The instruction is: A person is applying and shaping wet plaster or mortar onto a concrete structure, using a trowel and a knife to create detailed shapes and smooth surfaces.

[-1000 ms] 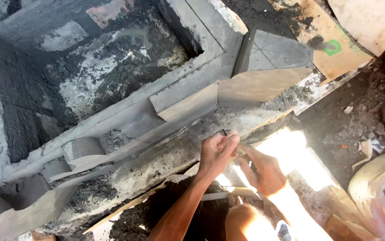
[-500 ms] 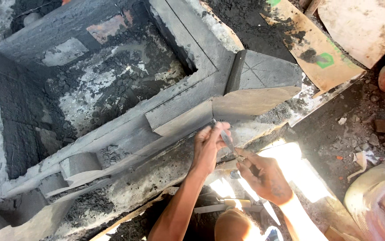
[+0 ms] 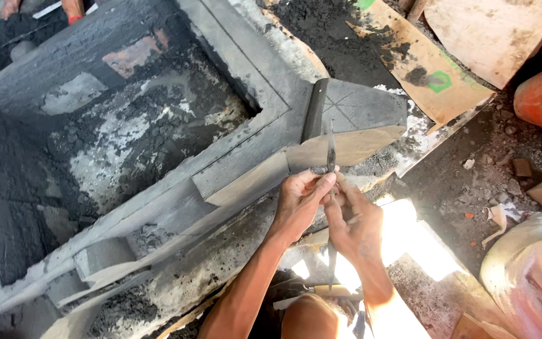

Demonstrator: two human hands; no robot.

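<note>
Left hand: the left hand (image 3: 299,201) is closed around the lower end of a thin metal tool (image 3: 331,147), with thumb and fingertips pinched at its shaft.
Right hand: the right hand (image 3: 355,223) is closed beside the left, touching it, and appears to grip the same shaft lower down; how much of the tool lies inside it cannot be told.
Tool position: the tool is held upright near the middle of the scene, its tip resting against the near face of a grey wedge-shaped block (image 3: 359,122).
Tool handling: it is judged stiff, light and narrow, likely slippery with dust; a hold low on the shaft, as seen, would suit it, clear of the pointed end.
Block: flat-faced, with faint scored lines on top and a paler near face; it is judged heavy, hard and brittle at the edges.
Mould: a large square stepped frame (image 3: 233,59) lies to the left, dark grey and coated in rough, crumbly sand-like material.
Boards: worn plywood sheets (image 3: 421,66) are laid far right, stained with dark powder.
Ground: loose dark grit and small rubble are scattered at the right.
Sack: a pale woven sack (image 3: 534,276) sits at the near right.
</note>
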